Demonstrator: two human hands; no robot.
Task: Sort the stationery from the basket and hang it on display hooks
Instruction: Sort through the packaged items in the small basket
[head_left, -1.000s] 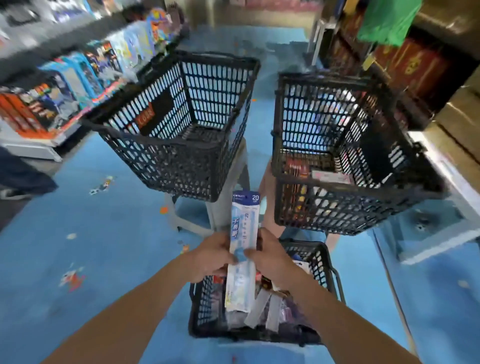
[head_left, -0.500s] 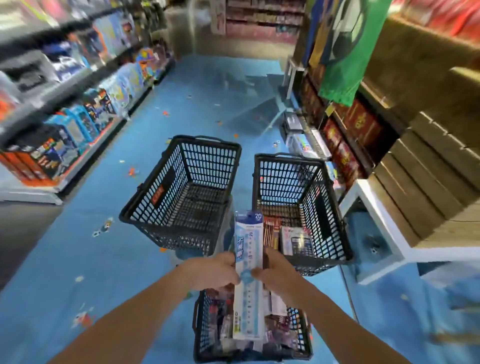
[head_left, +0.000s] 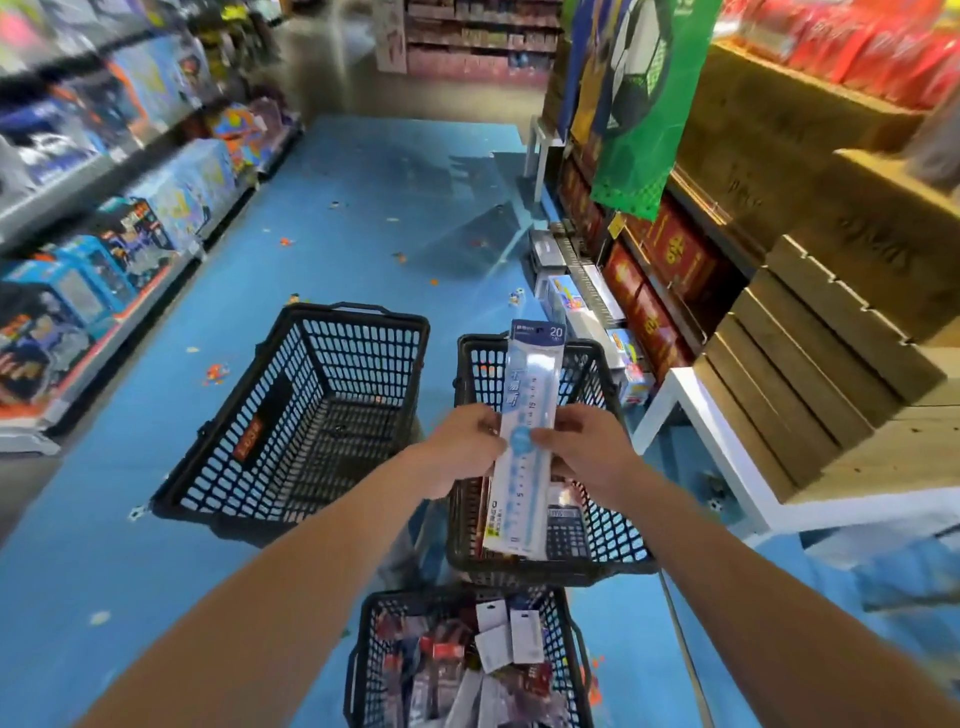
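A long pale-blue packaged ruler (head_left: 524, 441), marked 20 at its top, stands nearly upright in front of me. My left hand (head_left: 462, 449) pinches its left edge and my right hand (head_left: 587, 454) pinches its right edge, both at mid-length. It hangs over the right black basket (head_left: 613, 566), which holds a calculator (head_left: 569, 530) and other packs. Below, close to me, a black basket (head_left: 363, 670) is full of packaged stationery. The left black basket (head_left: 244, 493) looks empty.
I stand in a shop aisle with a blue floor (head_left: 363, 208). Toy boxes fill the shelves (head_left: 104, 249) on the left. On the right are wooden crates (head_left: 810, 364), a white shelf edge (head_left: 706, 441), red boxes and a green flag (head_left: 639, 119).
The view rose and pulled back from the baskets. Both hands carried the ruler up and to the right, from above the near basket to above the right basket.
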